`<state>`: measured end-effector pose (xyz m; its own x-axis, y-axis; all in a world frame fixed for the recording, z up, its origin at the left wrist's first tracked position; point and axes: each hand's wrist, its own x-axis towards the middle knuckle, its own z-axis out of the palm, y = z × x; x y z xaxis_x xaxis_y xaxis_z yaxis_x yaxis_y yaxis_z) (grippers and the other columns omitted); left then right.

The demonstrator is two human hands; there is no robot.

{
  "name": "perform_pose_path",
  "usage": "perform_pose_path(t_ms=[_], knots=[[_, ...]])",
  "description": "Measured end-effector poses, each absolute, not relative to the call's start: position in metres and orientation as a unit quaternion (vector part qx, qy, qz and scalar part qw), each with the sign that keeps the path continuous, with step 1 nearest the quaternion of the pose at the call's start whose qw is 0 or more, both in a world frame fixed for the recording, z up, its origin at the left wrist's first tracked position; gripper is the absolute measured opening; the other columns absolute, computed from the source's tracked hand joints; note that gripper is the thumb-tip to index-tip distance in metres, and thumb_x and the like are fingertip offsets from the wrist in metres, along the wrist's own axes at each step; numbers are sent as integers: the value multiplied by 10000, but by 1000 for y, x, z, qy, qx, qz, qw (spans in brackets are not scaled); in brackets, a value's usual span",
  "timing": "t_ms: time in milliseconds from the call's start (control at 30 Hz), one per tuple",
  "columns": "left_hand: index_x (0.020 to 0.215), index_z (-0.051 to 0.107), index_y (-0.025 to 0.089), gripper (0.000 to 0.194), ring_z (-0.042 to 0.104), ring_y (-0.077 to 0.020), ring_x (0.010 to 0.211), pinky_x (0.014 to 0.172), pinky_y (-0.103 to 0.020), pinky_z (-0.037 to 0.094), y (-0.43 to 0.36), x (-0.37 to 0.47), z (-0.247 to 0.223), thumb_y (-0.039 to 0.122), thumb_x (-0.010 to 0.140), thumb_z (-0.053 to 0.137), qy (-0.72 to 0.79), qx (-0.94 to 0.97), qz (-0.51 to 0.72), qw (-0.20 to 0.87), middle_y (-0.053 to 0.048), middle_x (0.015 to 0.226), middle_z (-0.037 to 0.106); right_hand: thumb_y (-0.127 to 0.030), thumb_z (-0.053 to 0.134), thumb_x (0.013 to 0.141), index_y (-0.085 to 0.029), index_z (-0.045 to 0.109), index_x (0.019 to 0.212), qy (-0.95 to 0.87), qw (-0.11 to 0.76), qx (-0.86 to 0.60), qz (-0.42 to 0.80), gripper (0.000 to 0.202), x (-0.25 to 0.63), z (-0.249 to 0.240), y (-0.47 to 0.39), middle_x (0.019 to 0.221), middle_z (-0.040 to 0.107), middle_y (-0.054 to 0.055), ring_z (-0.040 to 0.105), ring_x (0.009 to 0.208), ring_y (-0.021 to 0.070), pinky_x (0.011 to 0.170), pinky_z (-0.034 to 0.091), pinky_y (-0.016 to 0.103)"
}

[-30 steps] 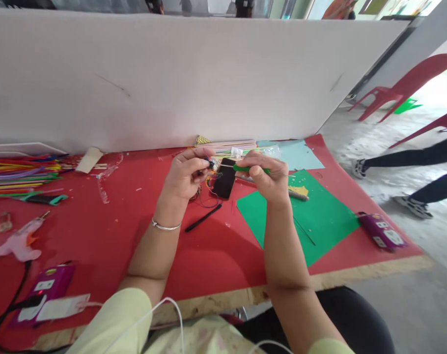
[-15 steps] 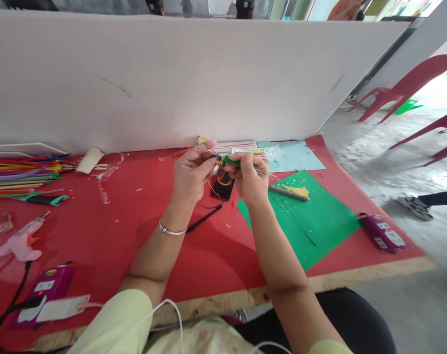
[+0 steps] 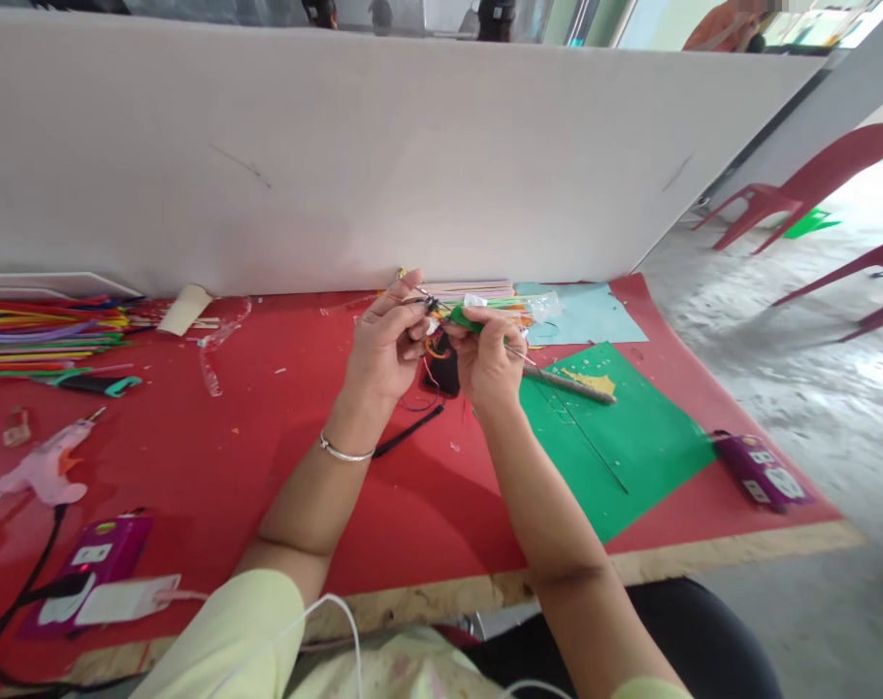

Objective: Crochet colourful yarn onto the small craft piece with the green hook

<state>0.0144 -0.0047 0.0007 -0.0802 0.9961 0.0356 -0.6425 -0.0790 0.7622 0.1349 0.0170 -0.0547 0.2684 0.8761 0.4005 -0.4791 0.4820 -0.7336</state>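
Observation:
Both hands meet above the far middle of the red table. My left hand (image 3: 384, 345), a bracelet on its wrist, is closed in a pinch on a small dark-blue piece (image 3: 432, 304); its exact kind is too small to make out. Close beside it, my right hand (image 3: 489, 359) grips a small green piece (image 3: 465, 318), partly covered by the fingers. A thin stick (image 3: 520, 355) sticks out of the right hand toward the lower right. Below the hands lie a black phone-like object (image 3: 445, 377), thin coloured strands, and a black fuzzy strip (image 3: 409, 432).
A green sheet (image 3: 631, 456) with a grey rod (image 3: 573, 385) lies right, near a purple power strip (image 3: 762, 471). Left are coloured pipe cleaners (image 3: 49, 330), a pink glue gun (image 3: 45, 466) and another purple power strip (image 3: 114, 544). A white board (image 3: 412, 165) stands behind.
The camera view has shifted slightly. Both hands keep their holds close together, with the fingers moved a little; the thin stick now shows more below the right hand.

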Motion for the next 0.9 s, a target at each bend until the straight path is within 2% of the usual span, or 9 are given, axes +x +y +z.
perform_pose_path(t_ms=[67,200,300,433,567,733,900], knots=[[1027,827,208,342,480,-50,515,397,-150,238,-4,9,3,114,699,836,291,299,647,638,69,612,516,-832,850,719,-294,837,800,-440,746,-239,439,545,147,-54,22,782,777,-25,679,588,112,565,568,276],[1017,838,196,344,451,-51,504,389,-156,209,0,1,3,97,687,847,273,327,612,667,58,610,504,-707,824,869,-350,889,908,-541,721,-189,389,365,170,-52,28,798,767,-13,692,638,129,601,586,294],[982,836,193,310,422,-55,498,388,-170,197,1,-2,3,103,685,846,271,337,609,665,59,603,479,-632,803,935,-389,901,976,-594,718,-149,330,266,180,-49,29,792,781,2,706,698,152,627,576,310],[999,827,176,330,420,-48,501,397,-170,197,-1,-4,4,93,680,808,272,341,606,665,62,618,486,-709,797,898,-388,904,946,-628,702,-185,279,342,186,-44,30,764,786,14,702,708,191,752,624,409],[1014,825,174,339,415,-43,498,401,-168,190,0,-6,3,105,685,786,276,344,606,662,50,639,527,-788,801,832,-377,904,899,-651,678,-220,263,429,193,-38,26,734,783,17,705,712,216,790,631,455],[984,817,175,329,400,-44,492,404,-172,183,-1,-2,3,121,660,800,284,357,614,644,65,611,509,-723,816,868,-388,905,940,-661,679,-204,246,354,191,-39,24,791,805,13,719,758,214,787,616,434],[986,817,183,361,414,-37,489,414,-166,229,-3,8,3,120,632,838,290,357,658,596,71,625,554,-803,755,865,-342,873,919,-560,712,-244,347,479,170,-55,28,814,786,9,702,671,171,645,579,355]])
